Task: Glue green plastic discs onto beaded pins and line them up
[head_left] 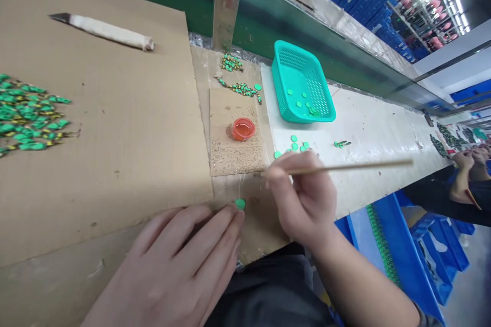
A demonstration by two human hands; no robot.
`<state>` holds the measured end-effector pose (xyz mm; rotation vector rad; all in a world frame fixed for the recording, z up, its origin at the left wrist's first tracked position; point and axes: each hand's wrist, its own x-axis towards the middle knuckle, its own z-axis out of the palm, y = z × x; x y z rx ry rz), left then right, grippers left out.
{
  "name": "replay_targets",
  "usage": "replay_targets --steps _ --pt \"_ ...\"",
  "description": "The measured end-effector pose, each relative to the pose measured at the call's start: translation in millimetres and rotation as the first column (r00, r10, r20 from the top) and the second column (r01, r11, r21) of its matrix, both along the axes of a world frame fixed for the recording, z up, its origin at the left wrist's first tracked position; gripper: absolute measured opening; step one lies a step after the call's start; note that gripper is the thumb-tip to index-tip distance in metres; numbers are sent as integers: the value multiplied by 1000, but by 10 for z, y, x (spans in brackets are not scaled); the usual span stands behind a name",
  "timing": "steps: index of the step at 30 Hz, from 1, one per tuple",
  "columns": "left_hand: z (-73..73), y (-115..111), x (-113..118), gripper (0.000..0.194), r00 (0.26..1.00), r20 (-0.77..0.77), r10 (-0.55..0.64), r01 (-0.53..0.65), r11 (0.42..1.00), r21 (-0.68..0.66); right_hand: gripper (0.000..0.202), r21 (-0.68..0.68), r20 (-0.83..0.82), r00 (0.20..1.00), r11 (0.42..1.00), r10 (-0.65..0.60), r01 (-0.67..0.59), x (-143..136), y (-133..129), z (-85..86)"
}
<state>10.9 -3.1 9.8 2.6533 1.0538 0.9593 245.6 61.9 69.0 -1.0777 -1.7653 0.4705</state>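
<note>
Green disc (240,204) is touched at its edge by the fingertips of the left hand (187,260), fingers together, though whether it is pinched cannot be told, the thumb being hidden; it is seen over the bench (264,219), on the near side of the small cardboard sheet (218,112). From the right hand (307,199), which is closed on a thin stick (364,165), the disc is found to the left. No long axis is shown by the round disc, its flat face turned roughly upward, while the stick is held sideways.
</note>
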Motion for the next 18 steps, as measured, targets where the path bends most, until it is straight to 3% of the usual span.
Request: replay_targets --steps 5,18 --pt "50 25 15 34 1000 -28 -3 3 1000 16 13 -59 10 994 992 110 -110 18 -400 -191" --pt "80 53 11 35 997 -72 -8 11 999 48 14 -79 48 991 989 126 -122 16 -376 -211"
